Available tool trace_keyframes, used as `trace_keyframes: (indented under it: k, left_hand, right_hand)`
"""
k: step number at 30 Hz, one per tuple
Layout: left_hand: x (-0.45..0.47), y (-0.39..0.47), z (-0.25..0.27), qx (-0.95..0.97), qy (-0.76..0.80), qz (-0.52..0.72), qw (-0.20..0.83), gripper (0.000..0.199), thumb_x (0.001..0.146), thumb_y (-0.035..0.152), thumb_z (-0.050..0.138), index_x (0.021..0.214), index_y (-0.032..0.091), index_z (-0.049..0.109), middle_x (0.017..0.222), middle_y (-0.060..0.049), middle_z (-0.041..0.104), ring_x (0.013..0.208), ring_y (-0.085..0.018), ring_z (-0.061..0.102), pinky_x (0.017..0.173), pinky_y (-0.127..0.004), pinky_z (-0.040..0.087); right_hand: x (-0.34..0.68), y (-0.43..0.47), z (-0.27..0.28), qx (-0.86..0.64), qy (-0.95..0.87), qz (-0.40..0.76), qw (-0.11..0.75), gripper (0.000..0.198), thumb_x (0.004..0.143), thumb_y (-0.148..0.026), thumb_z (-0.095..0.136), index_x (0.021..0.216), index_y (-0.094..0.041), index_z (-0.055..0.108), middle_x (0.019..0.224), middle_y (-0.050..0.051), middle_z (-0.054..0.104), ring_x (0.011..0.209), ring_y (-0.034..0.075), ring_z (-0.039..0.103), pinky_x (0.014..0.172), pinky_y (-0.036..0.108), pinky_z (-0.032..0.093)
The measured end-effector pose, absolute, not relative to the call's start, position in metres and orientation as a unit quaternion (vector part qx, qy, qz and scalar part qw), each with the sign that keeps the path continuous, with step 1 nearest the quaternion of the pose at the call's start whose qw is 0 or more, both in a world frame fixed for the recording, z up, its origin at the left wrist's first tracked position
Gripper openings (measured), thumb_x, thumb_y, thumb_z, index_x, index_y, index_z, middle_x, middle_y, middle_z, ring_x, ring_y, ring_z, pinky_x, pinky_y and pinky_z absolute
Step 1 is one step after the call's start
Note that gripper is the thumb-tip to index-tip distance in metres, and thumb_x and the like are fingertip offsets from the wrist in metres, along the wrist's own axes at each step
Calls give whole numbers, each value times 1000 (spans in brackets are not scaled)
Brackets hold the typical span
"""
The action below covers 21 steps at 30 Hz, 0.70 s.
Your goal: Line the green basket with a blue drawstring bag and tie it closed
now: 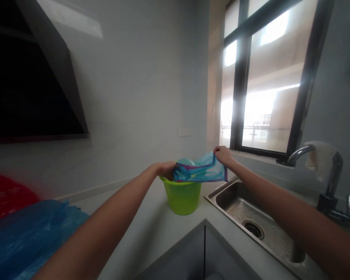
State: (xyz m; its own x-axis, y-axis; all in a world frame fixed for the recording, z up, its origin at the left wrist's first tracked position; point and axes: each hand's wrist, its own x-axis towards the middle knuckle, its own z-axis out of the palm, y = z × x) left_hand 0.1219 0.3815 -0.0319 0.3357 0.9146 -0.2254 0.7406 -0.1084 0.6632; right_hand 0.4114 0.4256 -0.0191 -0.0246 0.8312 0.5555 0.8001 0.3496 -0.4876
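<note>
Red plastic bag: far left of the green basket, blurred at the edge of your view.
Dark wall unit: high up and left of the basket, with a slanted side.
Blue plastic bag: crumpled, left of the basket and nearer to you, partly behind your left forearm.
Desk: pale, running under the basket and out to both sides of it.
Left hand: at the basket's left rim, against the near end of the sheer blue bag; your fingers are partly hidden there, so how tightly this grip is closed cannot be told.
Green basket: upright on the desk, its sides perforated; its contents are mostly hidden.
Wall socket: on the wall behind and above the basket.
Sheer blue bag: purple-edged, stretched across the basket's top and out past its right rim.
Right hand: above and right of the basket, your grip pinched closed on the bag's upper edge.
Sink: steel, just right of the basket.
Window: above and right of the basket.
Cloth: draped over the tap, well right of the basket.
</note>
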Motion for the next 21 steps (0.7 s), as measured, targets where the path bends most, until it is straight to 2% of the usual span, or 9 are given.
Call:
trace_keyframes:
  k: [2, 4, 6, 8, 11, 14, 17, 21]
  left_hand:
    - [120, 385, -34, 688, 533, 103, 481, 40, 82, 39, 41, 94, 16, 71, 105, -14, 75, 95, -28, 70, 83, -40, 57]
    - [118, 390, -34, 649, 523, 120, 539, 39, 80, 40, 43, 89, 15, 72, 98, -15, 75, 90, -28, 70, 79, -40, 57]
    - [114, 399, -34, 645, 562, 184, 485, 36, 80, 37, 45, 87, 15, 71, 92, -15, 75, 85, -27, 70, 76, -39, 57]
    - [109, 411, -33, 651, 608, 260, 373, 29, 78, 30, 47, 88, 15, 70, 89, -13, 74, 82, -25, 69, 73, -35, 55]
    - [96, 429, -30, 644, 652, 318, 244, 16, 70, 18, 55, 80, 15, 68, 86, -12, 73, 84, -23, 67, 73, -31, 51]
    - [79, 443, -27, 624, 690, 338, 142, 8, 61, 9, 60, 62, 17, 61, 75, -11, 70, 89, -26, 66, 75, -30, 48]
    - [63, 455, -26, 603, 710, 352, 97, 16, 57, 7, 62, 50, 19, 54, 67, -11, 67, 95, -30, 66, 77, -31, 46]
    - [52, 475, -27, 572, 710, 392, 121, 22, 61, 9, 64, 46, 20, 51, 62, -13, 66, 99, -34, 66, 77, -31, 47]
  right_hand:
    - [407, 426, -24, -550, -736, -3, 395, 20, 69, -8, 51, 75, -16, 68, 76, 6, 69, 74, 18, 59, 61, 27, 34]
    - [403, 425, -28, -534, -752, -25, 387, 21, 70, -9, 52, 81, -17, 68, 78, 6, 68, 76, 19, 57, 62, 28, 33]
    - [399, 426, -31, -515, -764, -45, 387, 24, 72, -13, 53, 90, -18, 68, 80, 6, 68, 77, 20, 56, 63, 28, 32]
    - [395, 429, -34, -494, -768, -33, 407, 20, 75, -18, 55, 92, -19, 66, 80, 6, 66, 78, 21, 55, 65, 29, 31]
    - [389, 439, -37, -479, -747, 79, 454, 6, 78, -23, 59, 76, -19, 63, 76, 5, 63, 81, 21, 54, 71, 29, 34]
    - [380, 455, -40, -489, -709, 177, 475, 27, 83, -28, 60, 58, -20, 54, 66, 4, 59, 83, 22, 56, 75, 29, 37]
    - [369, 472, -46, -506, -663, 278, 477, 38, 91, -32, 51, 54, -21, 49, 59, 4, 56, 77, 21, 60, 73, 29, 44]
    - [356, 495, -53, -478, -599, 477, 431, 35, 97, -27, 36, 71, -18, 58, 68, 6, 66, 69, 19, 66, 70, 32, 55]
